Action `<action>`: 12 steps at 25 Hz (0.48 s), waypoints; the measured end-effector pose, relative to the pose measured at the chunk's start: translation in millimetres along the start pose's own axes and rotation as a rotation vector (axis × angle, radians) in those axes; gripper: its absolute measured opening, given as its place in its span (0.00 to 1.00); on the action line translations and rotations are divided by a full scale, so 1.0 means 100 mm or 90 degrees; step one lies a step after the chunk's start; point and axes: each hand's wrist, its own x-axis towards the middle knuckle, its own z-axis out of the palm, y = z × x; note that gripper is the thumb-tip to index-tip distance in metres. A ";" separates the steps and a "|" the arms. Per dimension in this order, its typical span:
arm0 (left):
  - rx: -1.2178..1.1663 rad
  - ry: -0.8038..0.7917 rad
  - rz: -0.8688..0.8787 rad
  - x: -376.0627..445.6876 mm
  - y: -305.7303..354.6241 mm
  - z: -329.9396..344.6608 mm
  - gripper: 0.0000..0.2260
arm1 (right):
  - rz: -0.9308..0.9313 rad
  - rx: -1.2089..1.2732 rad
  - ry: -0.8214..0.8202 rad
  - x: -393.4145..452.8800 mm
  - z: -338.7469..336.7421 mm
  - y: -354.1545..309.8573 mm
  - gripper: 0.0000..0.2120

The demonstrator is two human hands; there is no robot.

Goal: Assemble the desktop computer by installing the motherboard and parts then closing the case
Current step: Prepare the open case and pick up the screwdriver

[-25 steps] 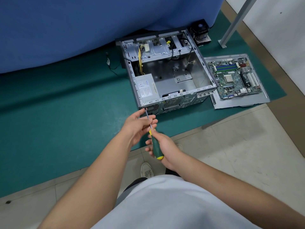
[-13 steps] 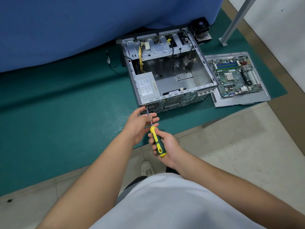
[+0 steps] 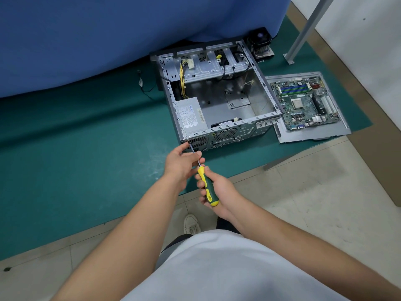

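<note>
Desktop case [image 3: 219, 109] lies open on the green mat [image 3: 86, 159], motherboard [image 3: 303, 103] not in yet, lying on a panel just right of it. I judge this a rear-corner screw step. My right hand [image 3: 217, 190] grips the screwdriver [image 3: 207, 185] handle, my left hand [image 3: 181, 161] pinches its shaft, tip at the case's near left corner. Next: seat tip square, then turn

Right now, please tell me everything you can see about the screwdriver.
The screwdriver has a thin metal shaft and a thick handle, green with yellow ends, likely plastic or rubber. It points up and left, its tip at the near left corner of the open computer case. The right hand grips the handle; the left hand pinches the shaft. Whether the tip sits in a screw cannot be seen.
</note>
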 end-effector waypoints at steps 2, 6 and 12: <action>-0.007 -0.024 -0.015 0.01 0.01 -0.02 0.26 | -0.040 -0.066 0.025 0.01 0.00 0.02 0.17; -0.009 -0.035 -0.018 0.01 0.03 -0.05 0.27 | -0.159 -0.198 0.134 0.04 0.04 0.08 0.16; 0.029 0.013 -0.002 0.05 0.00 -0.01 0.25 | -0.101 -0.154 0.100 0.05 -0.01 0.04 0.19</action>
